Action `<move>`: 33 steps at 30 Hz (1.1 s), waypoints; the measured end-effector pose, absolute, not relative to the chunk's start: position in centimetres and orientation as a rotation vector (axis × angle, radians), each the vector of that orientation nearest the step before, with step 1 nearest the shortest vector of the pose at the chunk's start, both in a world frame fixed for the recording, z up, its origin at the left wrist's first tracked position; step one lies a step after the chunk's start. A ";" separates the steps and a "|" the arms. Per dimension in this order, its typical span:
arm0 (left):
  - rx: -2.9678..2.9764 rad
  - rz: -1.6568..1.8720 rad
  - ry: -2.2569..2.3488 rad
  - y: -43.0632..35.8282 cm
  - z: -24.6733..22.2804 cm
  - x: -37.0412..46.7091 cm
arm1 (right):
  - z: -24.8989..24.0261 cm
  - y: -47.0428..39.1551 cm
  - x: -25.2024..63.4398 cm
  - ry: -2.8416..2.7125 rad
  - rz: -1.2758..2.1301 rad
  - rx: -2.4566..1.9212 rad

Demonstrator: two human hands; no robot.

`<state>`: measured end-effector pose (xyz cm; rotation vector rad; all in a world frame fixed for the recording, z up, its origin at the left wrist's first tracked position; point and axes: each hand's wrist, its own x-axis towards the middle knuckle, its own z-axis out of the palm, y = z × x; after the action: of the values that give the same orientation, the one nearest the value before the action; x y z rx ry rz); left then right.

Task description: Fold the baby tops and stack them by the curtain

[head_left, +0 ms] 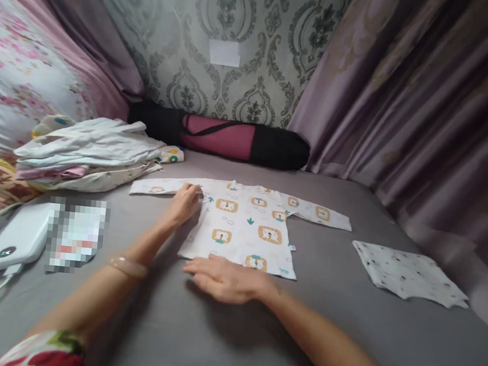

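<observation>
Our left hand [185,203] curls on the shirt [244,217] at left, grip unclear, our right hand [226,280] open-fingered, perhaps steadying the near hem [286,273].

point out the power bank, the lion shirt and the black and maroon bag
power bank [23,237], head view, top face
lion shirt [242,223], head view, front
black and maroon bag [226,142], head view, maroon middle

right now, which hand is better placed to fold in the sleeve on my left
Left, probably: the left hand is at that sleeve, where it meets the shirt; the right hand is down by the hem.
</observation>
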<state>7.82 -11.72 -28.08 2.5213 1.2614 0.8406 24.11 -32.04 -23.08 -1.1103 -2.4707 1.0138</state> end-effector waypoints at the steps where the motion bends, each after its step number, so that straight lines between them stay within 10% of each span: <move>1: 2.564 0.840 1.163 -12.8 -28.0 8.2 | -23.0 -31.6 25.1 -2.393 0.974 -1.159; 9: 2.808 0.377 0.805 -18.7 -29.9 11.6 | -26.9 -28.6 34.3 -1.948 0.276 -2.152; 33: 2.924 0.121 0.781 -20.4 -29.5 4.4 | -23.4 -43.1 35.0 -2.279 0.770 -1.761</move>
<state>4.36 -20.39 -29.46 2.9236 0.7812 0.1206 35.03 -43.13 -23.35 -1.7612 -2.2790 0.7698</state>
